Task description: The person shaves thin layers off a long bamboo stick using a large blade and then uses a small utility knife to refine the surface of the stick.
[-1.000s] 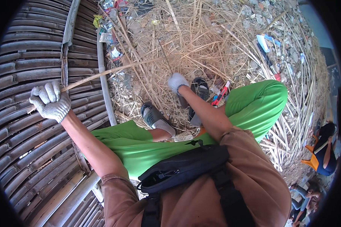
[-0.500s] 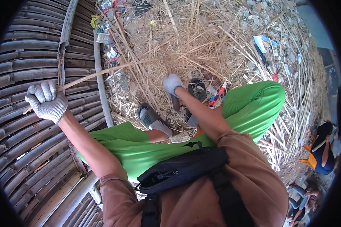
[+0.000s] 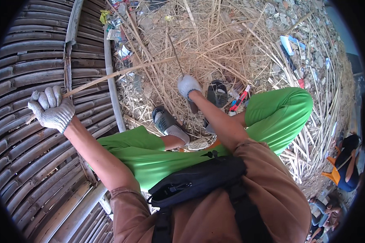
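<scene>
My left hand (image 3: 50, 107), in a white knitted glove, is raised at the left with its fingers closed around a long bamboo strip (image 3: 121, 72). The strip slants up and rightward to the straw in front of me. My right hand (image 3: 188, 86), gloved as well, grips a long-bladed knife (image 3: 174, 50) low over the straw between my feet. Its thin dark blade points away from me, seen nearly edge-on, and the brown handle sticks out below the glove. The strip's far end meets or crosses the blade; whether they touch I cannot tell.
A bamboo slat wall (image 3: 28, 77) stands close on the left. Straw and shavings (image 3: 215, 44) cover the ground. A slim red-and-black object (image 3: 241, 98) lies beside my right sandal (image 3: 217, 93). Pale bamboo strips (image 3: 300, 156) are heaped at the right, with another person (image 3: 348, 164) beyond.
The knife's blade has turned and now shows as a dark line pointing away from me. The right hand has barely shifted. My left hand still holds the strip in nearly the same place.
</scene>
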Motion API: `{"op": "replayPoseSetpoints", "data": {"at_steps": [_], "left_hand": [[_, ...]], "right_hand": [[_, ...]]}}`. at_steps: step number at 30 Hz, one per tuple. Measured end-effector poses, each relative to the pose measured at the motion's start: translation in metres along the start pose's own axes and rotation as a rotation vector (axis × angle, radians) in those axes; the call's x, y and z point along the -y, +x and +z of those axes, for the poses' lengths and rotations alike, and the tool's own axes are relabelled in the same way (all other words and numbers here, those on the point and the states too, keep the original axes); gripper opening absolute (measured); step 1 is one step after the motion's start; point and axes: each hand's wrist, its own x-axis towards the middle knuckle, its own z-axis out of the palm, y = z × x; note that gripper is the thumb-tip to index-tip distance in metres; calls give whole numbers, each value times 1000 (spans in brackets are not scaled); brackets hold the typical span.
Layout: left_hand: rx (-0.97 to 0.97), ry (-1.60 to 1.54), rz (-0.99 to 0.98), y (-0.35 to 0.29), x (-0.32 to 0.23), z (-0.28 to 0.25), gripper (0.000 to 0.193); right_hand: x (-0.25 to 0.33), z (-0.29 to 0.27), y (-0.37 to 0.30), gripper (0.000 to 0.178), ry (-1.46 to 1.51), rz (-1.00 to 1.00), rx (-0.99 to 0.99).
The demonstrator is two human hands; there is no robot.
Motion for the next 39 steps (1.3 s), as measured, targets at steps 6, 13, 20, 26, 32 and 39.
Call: {"op": "replayPoseSetpoints", "data": {"at_steps": [6,13,20,26,32,39], "left_hand": [[27,-33,39,-12,6,16,34],[8,-5,106,-33,-2,45,29],[73,0,95,-53,-4,67,31],[122,-38,108,-55,1,76,29],[-15,43,130,-57,-3,78,31],[21,-20,112,-52,7,61,32]], "right_hand": [[5,-46,-3,35,-60,34,115],[180,-128,-141,39,115,-474,161],[122,-105,-124,33,-104,-579,93],[55,-107,-100,27,-654,-698,200],[150,-126,-154,38,182,-394,132],[-86,-18,-11,22,-569,-317,143]]}}
